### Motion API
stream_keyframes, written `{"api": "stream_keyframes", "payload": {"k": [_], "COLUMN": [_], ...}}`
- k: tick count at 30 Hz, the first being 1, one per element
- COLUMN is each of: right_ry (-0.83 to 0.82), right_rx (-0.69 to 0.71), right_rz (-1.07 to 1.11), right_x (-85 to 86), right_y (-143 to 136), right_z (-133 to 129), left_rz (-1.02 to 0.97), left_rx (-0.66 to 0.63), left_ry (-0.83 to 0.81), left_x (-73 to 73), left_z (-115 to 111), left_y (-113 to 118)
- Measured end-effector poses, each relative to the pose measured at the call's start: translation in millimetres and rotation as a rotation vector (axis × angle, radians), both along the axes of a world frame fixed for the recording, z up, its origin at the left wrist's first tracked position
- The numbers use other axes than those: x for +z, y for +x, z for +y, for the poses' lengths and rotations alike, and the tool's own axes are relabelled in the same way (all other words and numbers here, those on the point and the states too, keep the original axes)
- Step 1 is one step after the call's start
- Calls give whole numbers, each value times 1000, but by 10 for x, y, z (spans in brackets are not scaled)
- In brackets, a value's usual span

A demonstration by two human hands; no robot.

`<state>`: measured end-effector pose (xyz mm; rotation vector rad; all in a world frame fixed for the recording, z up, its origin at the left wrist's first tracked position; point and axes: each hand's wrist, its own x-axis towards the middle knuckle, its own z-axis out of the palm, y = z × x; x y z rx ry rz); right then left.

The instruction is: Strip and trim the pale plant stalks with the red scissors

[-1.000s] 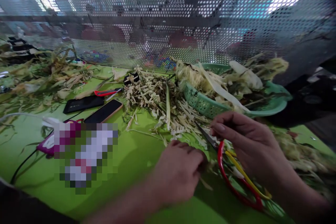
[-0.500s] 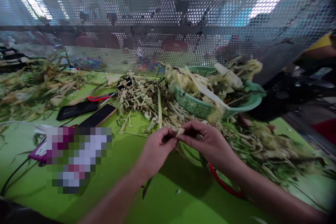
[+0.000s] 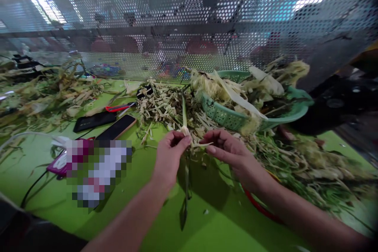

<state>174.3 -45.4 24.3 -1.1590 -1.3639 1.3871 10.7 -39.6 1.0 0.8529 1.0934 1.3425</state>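
My left hand [image 3: 171, 153] is closed, with thumb and fingertips pinching a pale corn husk piece [image 3: 185, 130]. From it a thin pale strip [image 3: 201, 145] reaches toward my right hand [image 3: 228, 149]. My right thumb and fingers are apart around the tip of that strip, without visibly gripping it. Beyond my left fingers a long pale green stalk [image 3: 184, 110] lies against a pile of short cut husk bits [image 3: 162, 106]. Below my hands hangs or lies a slender stem with a dark tip [image 3: 183, 216].
A green basket [image 3: 224, 116] of husks and corn silk stands behind my right hand. Leafy scraps [image 3: 313, 161] spread to the right, dry husks [image 3: 53, 90] to the left. Two phones [image 3: 118, 128], a red cutter [image 3: 119, 108] and a purple item [image 3: 57, 165] lie left; a red curved thing [image 3: 260, 206] lies under my right forearm.
My hands were together at one pale piece. Now they have parted, my right hand opening slightly to the right, and a thin strip shows between them. The view has shifted a little.
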Motion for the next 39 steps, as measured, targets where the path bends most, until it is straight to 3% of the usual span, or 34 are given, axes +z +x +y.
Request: {"api": "stream_keyframes", "payload": {"k": [8, 13, 18, 26, 30, 35, 39], "right_ry": [-96, -158, -286, 100, 237, 148, 26], "right_rx": [82, 8, 72, 119, 143, 258, 255], "right_rz": [105, 213, 265, -152, -278, -172, -118], "right_x": [-191, -223, -231, -204, -148, -135, -165], "right_y": [-199, -249, -250, -145, -133, -161, -119], "right_z": [-47, -83, -110, -70, -60, -34, -34], "left_rz": [-81, 1, 90, 213, 93, -166, -34], "left_rx": [48, 74, 70, 29, -20, -77, -1], "left_ry": [29, 68, 122, 235, 99, -70, 2], "left_x": [21, 21, 21, 23, 26, 69, 73], "left_z": [-42, -57, -88, -61, -29, -16, 35], "left_y": [105, 120, 122, 82, 42, -15, -92]}}
